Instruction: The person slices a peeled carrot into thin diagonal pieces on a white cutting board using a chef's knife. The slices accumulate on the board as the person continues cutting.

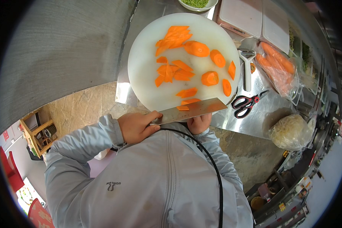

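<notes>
My left hand (138,126) grips the handle of a cleaver (201,109), held level over the near edge of a round white cutting board (142,68). A small carrot piece (183,108) clings to the blade's face. My right hand (200,123) is close under the blade, which covers its fingertips; whether it holds anything is hidden. Thin carrot slices (173,40) lie fanned at the board's far side. Looser carrot slices (168,71) are heaped mid-board. Thick carrot chunks (197,49) and a cut carrot piece (210,78) rest towards the right.
Right of the board are a white peeler (247,71), scissors with red and black handles (243,105) and bagged carrots (278,65). A bagged pale bundle (290,132) stands nearer. Lidded containers (240,17) and a bowl of chopped greens (198,4) are at the back.
</notes>
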A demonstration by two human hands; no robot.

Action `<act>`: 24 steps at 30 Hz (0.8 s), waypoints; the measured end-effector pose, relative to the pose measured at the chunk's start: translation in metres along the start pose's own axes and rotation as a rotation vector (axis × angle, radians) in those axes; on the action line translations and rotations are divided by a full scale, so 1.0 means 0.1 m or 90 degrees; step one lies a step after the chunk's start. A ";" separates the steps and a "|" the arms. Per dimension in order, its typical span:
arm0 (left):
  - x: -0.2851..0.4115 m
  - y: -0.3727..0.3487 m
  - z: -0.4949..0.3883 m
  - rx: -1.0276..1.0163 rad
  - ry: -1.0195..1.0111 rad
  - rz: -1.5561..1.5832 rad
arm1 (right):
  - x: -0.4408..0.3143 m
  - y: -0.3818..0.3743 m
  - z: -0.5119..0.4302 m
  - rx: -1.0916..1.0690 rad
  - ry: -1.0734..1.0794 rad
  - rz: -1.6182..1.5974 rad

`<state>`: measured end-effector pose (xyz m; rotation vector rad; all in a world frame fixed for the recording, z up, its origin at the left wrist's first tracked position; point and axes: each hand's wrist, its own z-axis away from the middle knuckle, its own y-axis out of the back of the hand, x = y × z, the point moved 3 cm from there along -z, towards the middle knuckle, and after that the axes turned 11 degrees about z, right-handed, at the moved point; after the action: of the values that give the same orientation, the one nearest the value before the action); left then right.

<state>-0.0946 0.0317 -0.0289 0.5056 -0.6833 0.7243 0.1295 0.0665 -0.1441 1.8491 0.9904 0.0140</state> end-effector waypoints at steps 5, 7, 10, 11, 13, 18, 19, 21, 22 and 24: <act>0.01 0.07 -0.06 -0.044 -0.005 0.071 | -0.01 0.01 -0.02 -0.006 -0.009 0.011; -0.06 0.01 -0.14 -0.038 -0.041 0.068 | 0.01 -0.03 0.09 -0.023 -0.029 -0.012; -0.17 -0.03 -0.34 -0.013 -0.077 0.039 | 0.02 -0.04 0.10 -0.006 -0.011 -0.029; -0.17 -0.03 -0.38 -0.012 -0.076 0.034 | 0.02 -0.04 0.08 0.007 0.002 -0.032; -0.15 0.00 -0.44 -0.010 -0.073 0.022 | 0.00 -0.02 0.02 0.018 -0.006 -0.031; -0.29 0.00 -0.41 0.059 -0.134 0.144 | -0.02 -0.03 0.03 0.026 -0.019 -0.019; -0.27 -0.01 -0.35 0.078 -0.134 0.157 | -0.02 -0.02 0.03 0.029 -0.020 -0.008; -0.16 0.01 -0.22 0.044 -0.065 0.135 | -0.02 -0.02 0.06 0.035 -0.017 -0.005; -0.09 0.04 -0.15 0.027 -0.032 0.123 | 0.00 -0.04 0.08 0.040 -0.015 -0.011; 0.03 0.06 -0.07 0.020 -0.019 0.058 | 0.03 -0.06 0.12 0.027 -0.023 -0.008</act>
<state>-0.0943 0.0410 -0.0306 0.5166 -0.7275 0.8159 0.1325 0.0605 -0.1560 1.8744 0.9838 -0.0484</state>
